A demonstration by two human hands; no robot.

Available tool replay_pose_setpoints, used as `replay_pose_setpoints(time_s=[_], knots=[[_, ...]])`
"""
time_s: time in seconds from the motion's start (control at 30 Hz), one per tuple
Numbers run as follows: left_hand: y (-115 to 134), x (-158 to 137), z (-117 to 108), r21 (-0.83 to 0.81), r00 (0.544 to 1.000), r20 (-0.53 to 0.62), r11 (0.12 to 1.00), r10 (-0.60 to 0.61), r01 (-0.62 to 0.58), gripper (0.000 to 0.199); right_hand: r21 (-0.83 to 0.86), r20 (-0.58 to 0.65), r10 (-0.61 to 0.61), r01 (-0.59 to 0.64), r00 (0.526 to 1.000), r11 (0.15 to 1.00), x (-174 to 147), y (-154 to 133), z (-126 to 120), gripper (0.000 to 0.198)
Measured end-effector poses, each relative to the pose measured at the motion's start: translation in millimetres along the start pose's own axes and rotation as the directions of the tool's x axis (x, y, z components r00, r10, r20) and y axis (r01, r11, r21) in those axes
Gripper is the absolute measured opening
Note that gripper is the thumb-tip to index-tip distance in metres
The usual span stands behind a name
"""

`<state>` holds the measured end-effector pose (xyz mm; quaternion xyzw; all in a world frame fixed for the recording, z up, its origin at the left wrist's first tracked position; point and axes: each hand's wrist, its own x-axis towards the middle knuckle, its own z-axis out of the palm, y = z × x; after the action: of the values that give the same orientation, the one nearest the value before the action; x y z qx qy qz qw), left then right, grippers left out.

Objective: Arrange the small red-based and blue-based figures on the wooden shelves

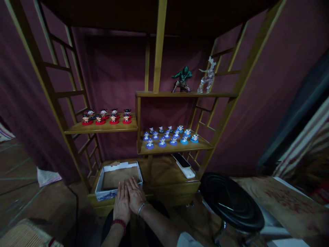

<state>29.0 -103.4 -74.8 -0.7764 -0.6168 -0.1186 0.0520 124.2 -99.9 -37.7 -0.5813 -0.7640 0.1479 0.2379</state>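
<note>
My left hand (pixel 121 202), with a red beaded bracelet at the wrist, lies flat with its fingers stretched out. Beside it and touching it is my right hand (pixel 135 197), a silver bracelet on its wrist, its fingers straight as well. Neither hand holds anything. Both are at the front edge of a shallow open box (pixel 106 195) with blue-and-white sides and a brown inside; whether they touch it I cannot tell. The box sits on the lowest board (pixel 151 171) of a wooden shelf unit.
Several red-based figurines (pixel 113 119) stand on the left shelf, several purple and blue ones (pixel 162 142) on the middle shelf. Above are a green-hooded figure (pixel 183 79) and a clear deer figure (pixel 207 77). A phone (pixel 182 160) lies at lower right, near a black round stool (pixel 231 200).
</note>
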Motion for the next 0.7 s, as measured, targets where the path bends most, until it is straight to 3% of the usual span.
replay_pose_setpoints(time_s=[0.13,0.27,0.37,0.47,0.7], knots=[[0,8,-16,0.009,0.984,0.163,0.998,-0.068,0.068,0.056,-0.041,0.023,0.033,-0.032,0.999,0.999,14,4,11,0.047],[1,11,-27,0.007,0.972,0.219,0.997,-0.079,0.079,0.054,-0.087,0.055,0.070,-0.065,0.996,0.994,17,3,11,0.042],[-2,12,-24,-0.028,0.988,0.147,0.999,-0.039,0.044,0.052,-0.127,0.040,0.096,-0.090,0.995,0.988,19,-2,6,0.035],[-6,13,-13,-0.044,0.998,0.056,0.998,-0.039,0.042,0.048,-0.243,0.113,0.112,-0.082,0.987,0.967,23,-4,3,0.030],[-5,11,1,-0.151,0.993,-0.087,0.986,-0.082,0.069,0.032,-0.359,0.166,0.143,-0.076,0.976,0.930,26,16,3,0.028]])
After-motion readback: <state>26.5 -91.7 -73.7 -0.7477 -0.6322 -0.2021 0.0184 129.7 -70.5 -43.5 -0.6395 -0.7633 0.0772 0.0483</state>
